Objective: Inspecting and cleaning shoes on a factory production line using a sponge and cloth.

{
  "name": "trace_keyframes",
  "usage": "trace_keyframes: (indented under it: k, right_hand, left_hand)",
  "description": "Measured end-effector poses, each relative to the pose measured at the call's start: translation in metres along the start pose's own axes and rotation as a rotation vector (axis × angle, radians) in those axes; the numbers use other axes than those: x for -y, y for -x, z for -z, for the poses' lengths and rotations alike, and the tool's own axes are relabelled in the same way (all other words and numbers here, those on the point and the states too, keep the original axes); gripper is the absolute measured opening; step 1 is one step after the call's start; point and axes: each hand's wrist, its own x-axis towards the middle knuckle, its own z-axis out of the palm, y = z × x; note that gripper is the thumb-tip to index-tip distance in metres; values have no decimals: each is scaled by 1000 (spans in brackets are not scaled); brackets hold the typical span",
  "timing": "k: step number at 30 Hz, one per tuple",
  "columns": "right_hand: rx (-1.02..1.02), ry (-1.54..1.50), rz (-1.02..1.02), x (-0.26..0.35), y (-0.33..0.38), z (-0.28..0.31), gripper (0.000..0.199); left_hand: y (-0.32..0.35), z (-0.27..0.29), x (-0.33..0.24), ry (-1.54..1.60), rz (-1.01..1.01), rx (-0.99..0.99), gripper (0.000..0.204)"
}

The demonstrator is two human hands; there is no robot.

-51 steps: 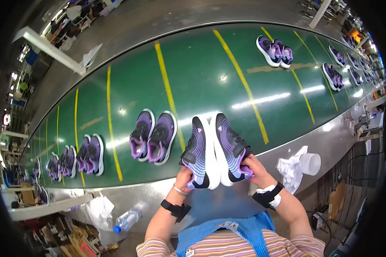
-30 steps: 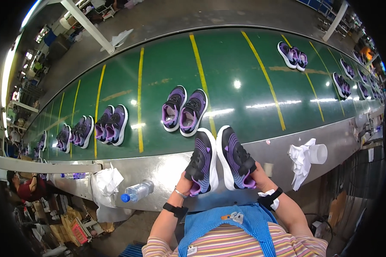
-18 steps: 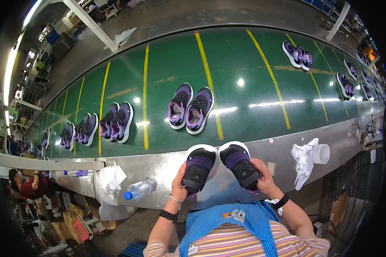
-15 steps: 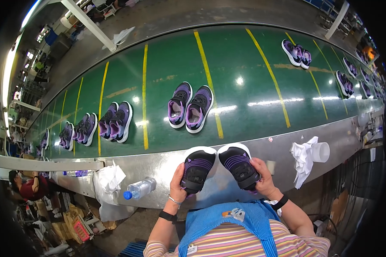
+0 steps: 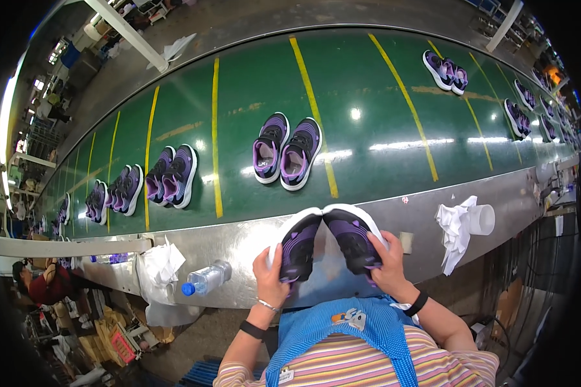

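Two black sneakers with purple stripes and white soles are held up in front of me, over the metal ledge. My left hand [image 5: 272,278] is closed round the heel part of the left sneaker [image 5: 300,248]. The right sneaker [image 5: 348,242] is gripped at its heel and outer side by my right hand [image 5: 388,264]. Both toes point away from me and lean together, almost touching. Beyond them, a similar pair of sneakers [image 5: 286,152] stands on the green conveyor belt [image 5: 252,84], toes pointing away.
More sneaker pairs stand along the belt, such as one pair [image 5: 172,175] at left and another [image 5: 445,71] far right. On the metal ledge [image 5: 239,232] lie a water bottle [image 5: 206,278], white cloth [image 5: 163,261], crumpled white paper [image 5: 455,226] and a translucent cup [image 5: 481,219].
Both sneakers have been tilted, with the toes brought together and the soles turned outward. My hands have shifted their grip slightly and still hold them. The view has shifted a little.
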Motion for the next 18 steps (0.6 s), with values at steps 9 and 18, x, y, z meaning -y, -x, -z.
trace_keyframes:
  k: [9,18]
  right_hand:
    - [261,-554,-262,-25,-6,-38,66]
    - [449,-944,-556,-19,-31,-37,55]
  left_hand:
    - [10,-21,26,440,336,301,66]
    - [3,-31,45,846,529,367,48]
